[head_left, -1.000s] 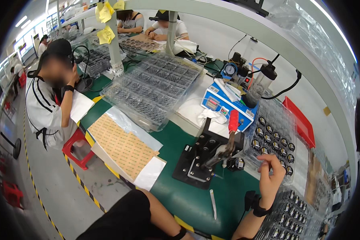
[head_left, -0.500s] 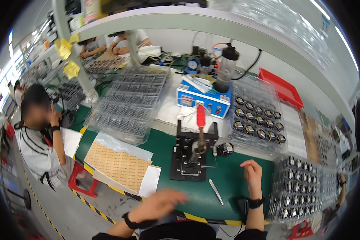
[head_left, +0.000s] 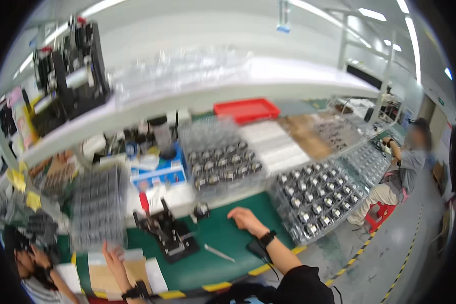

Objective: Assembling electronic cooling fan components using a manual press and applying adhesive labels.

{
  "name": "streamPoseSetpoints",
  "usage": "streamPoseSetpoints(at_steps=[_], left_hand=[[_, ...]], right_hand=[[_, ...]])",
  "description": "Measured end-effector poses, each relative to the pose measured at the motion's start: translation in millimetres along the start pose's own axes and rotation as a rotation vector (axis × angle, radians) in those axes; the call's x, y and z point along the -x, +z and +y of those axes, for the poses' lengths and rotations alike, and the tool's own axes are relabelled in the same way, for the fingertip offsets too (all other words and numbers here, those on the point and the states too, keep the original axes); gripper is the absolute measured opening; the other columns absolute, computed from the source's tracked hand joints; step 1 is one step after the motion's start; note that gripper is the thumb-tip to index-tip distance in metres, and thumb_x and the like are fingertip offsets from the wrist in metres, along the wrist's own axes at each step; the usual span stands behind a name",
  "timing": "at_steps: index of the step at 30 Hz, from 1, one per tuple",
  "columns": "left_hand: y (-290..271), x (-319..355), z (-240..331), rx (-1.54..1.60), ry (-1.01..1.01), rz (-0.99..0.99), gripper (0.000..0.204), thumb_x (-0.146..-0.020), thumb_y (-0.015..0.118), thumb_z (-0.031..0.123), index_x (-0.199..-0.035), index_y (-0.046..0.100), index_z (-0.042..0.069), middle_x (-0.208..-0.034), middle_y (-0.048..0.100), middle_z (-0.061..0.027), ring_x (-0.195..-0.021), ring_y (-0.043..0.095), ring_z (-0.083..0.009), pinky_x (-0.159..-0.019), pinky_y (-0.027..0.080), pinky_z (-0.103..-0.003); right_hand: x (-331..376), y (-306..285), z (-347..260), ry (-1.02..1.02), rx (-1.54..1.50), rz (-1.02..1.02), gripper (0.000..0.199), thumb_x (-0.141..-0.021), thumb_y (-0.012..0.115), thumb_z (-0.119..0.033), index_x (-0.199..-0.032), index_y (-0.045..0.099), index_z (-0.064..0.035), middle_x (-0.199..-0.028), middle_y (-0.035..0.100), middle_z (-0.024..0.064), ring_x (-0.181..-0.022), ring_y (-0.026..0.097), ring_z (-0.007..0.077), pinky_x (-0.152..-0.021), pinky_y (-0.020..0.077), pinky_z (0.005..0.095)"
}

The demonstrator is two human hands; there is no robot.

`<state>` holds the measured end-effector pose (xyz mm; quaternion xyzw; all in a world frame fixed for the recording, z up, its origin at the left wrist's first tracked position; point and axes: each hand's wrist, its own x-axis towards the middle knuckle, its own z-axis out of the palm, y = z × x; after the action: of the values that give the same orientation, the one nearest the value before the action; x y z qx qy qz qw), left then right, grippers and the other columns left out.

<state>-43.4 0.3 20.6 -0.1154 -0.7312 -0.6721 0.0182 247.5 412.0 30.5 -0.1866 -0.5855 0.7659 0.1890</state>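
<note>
My left hand (head_left: 114, 261) is over the tan and white sheets (head_left: 99, 276) beside the clear trays, its fingers apart and holding nothing. My right hand (head_left: 247, 222) is above the green mat (head_left: 213, 273), fingers loosely bent, nothing visible in them. Between the hands stands a black press fixture (head_left: 172, 235) with a red lever handle (head_left: 144, 201). A small round black part (head_left: 201, 210) lies behind it, left of my right hand. Metal tweezers (head_left: 219, 253) lie on the mat in front.
Clear trays of round black parts stand at the back (head_left: 223, 164) and right (head_left: 319, 195). An unfilled clear tray stack (head_left: 99, 207) is at left. Behind are a blue box (head_left: 159, 175) and red bin (head_left: 245, 110). A shelf (head_left: 197, 91) crosses above. Co-workers sit left (head_left: 35, 263) and right (head_left: 405, 162).
The view has swung right and up, showing more of the shelf and the right-hand co-worker. My left hand has moved left over the sheets. My right hand remains over the mat.
</note>
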Motion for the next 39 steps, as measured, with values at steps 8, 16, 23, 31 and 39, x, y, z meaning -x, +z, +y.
streamPoseSetpoints(at_steps=[8,16,23,31,39], left_hand=[[-54.5,31.8,19.9,0.018,-0.223,-0.095,0.031,-0.098,0.048,0.040,-0.119,0.048,0.018,-0.084,0.060,-0.0019,-0.071,0.056,-0.0090,-0.055,0.041,-0.021],[-16.9,3.6,53.7,-0.316,0.374,0.180,0.021,-0.089,0.067,0.020,-0.089,0.053,0.005,-0.077,0.054,-0.0045,-0.065,0.053,-0.0151,-0.056,0.043,-0.028],[11.2,-12.1,59.6,-0.594,0.594,0.012,0.017,-0.083,0.069,0.013,-0.092,0.057,0.006,-0.083,0.057,-0.0110,-0.079,0.058,-0.0283,-0.069,0.046,-0.036],[33.2,-5.1,45.1,-0.801,0.559,-0.226,0.025,-0.082,0.064,0.006,-0.106,0.064,0.015,-0.108,0.057,-0.0172,-0.092,0.057,-0.0313,-0.080,0.047,-0.040],[-11.6,59.4,43.8,-0.745,0.648,-0.007,0.029,-0.084,0.061,0.005,-0.111,0.067,0.014,-0.135,0.048,-0.0193,-0.106,0.056,-0.0316,-0.090,0.047,-0.037]], right_hand=[[58.7,26.7,38.5,0.184,-0.196,-0.042,0.021,-0.097,0.042,-0.009,-0.104,0.059,0.0013,-0.056,0.037,-0.0047,-0.043,0.027,0.0040,-0.040,0.0217,0.0220],[39.2,33.4,28.5,0.096,0.022,0.045,0.019,-0.096,0.042,-0.008,-0.098,0.060,-0.0003,-0.051,0.035,-0.0048,-0.039,0.027,0.0043,-0.038,0.0221,0.0214],[66.5,31.4,40.1,0.046,0.005,0.153,0.020,-0.096,0.041,-0.008,-0.098,0.060,-0.0009,-0.051,0.036,-0.0044,-0.039,0.027,0.0043,-0.038,0.0218,0.0210],[77.1,24.4,37.7,0.019,0.030,0.169,0.019,-0.097,0.042,-0.008,-0.099,0.060,-0.0021,-0.053,0.037,-0.0048,-0.040,0.028,0.0037,-0.039,0.0234,0.0204],[111.9,84.2,-43.1,-0.342,0.477,0.226,0.016,-0.089,0.059,-0.006,-0.104,0.060,-0.0069,-0.062,0.040,-0.0080,-0.051,0.034,0.0007,-0.045,0.0256,0.0171]])
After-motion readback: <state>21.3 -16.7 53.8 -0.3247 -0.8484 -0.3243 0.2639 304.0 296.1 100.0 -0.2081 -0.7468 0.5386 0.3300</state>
